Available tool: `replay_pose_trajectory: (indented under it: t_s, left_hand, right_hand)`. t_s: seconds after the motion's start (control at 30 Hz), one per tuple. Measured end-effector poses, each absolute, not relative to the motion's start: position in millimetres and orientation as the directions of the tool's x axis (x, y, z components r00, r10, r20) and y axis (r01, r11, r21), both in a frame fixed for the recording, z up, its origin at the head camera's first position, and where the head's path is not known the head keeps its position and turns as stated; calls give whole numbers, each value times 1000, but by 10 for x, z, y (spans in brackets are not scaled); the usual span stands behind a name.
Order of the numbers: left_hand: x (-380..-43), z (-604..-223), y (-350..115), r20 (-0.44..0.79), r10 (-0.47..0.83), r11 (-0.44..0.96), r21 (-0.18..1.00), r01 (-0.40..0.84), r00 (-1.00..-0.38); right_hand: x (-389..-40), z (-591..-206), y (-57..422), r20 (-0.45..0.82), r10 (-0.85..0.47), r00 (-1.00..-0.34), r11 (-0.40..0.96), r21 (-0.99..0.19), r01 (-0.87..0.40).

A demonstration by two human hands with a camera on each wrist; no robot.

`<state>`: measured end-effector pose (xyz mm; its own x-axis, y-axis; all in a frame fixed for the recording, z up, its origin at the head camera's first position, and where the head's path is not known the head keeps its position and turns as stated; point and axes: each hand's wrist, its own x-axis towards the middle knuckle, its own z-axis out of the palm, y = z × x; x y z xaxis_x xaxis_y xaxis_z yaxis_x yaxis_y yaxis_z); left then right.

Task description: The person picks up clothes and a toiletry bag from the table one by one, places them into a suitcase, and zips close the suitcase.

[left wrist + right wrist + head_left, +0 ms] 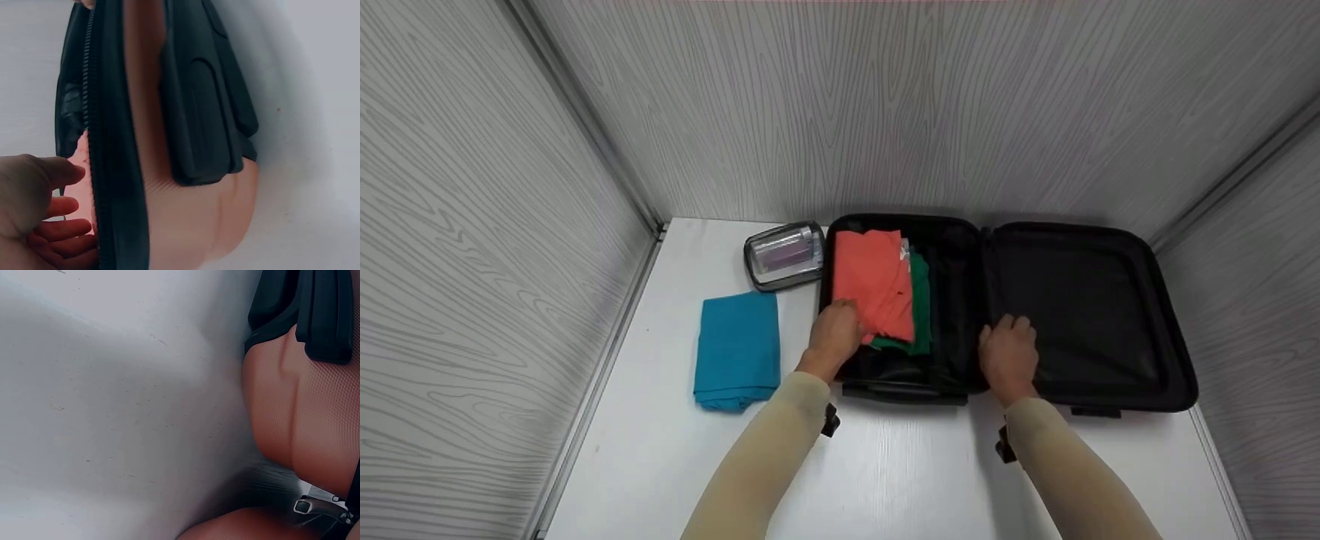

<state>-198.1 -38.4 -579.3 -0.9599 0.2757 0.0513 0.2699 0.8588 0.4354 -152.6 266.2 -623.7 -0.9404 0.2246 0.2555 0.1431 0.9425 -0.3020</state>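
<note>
An opened suitcase (904,391) lies flat, its packed half on the left and its black-lined lid half (1080,307) on the right. Inside the left half, a folded orange garment (870,270) lies over a green one (920,300). My left hand (838,330) is at the front left corner, on the orange garment; in the left wrist view its fingers (67,228) are loosely bent just inside the zippered rim. My right hand (1009,356) rests at the inner edge of the lid half, near the hinge side. Its fingers are mostly hidden from the right wrist view.
A folded blue cloth (737,349) lies on the white table (637,450) left of the suitcase. Behind it, a clear pouch with black trim (780,285) touches the suitcase's left side. Wood-grain panels (885,112) wall the table at the back and sides.
</note>
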Motion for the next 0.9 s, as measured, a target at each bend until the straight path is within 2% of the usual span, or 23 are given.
replay_pose_trajectory:
  t_s: [0.37, 0.53, 0.73, 0.9]
  left_hand:
    - [-1969, -5643, -693, 160, 117, 799, 571, 188, -980]
    - [-1947, -5637, -925, 175, 47, 817, 561, 138, -984]
    - [-1898, -5684, -1246, 198, -7, 833, 543, 104, -980]
    - [-1851, -5715, -1498, 127, -52, 829, 559, 28, -991]
  right_hand:
    - [-1538, -6227, 2682, 217, 243, -945, 933, -320, 166]
    - [-1531, -6251, 2684, 234, 233, -944, 936, -318, 152]
    - [-1540, -6295, 2672, 329, 204, -922, 957, -265, 117]
    - [-1537, -6284, 2677, 298, 217, -930, 954, -265, 138]
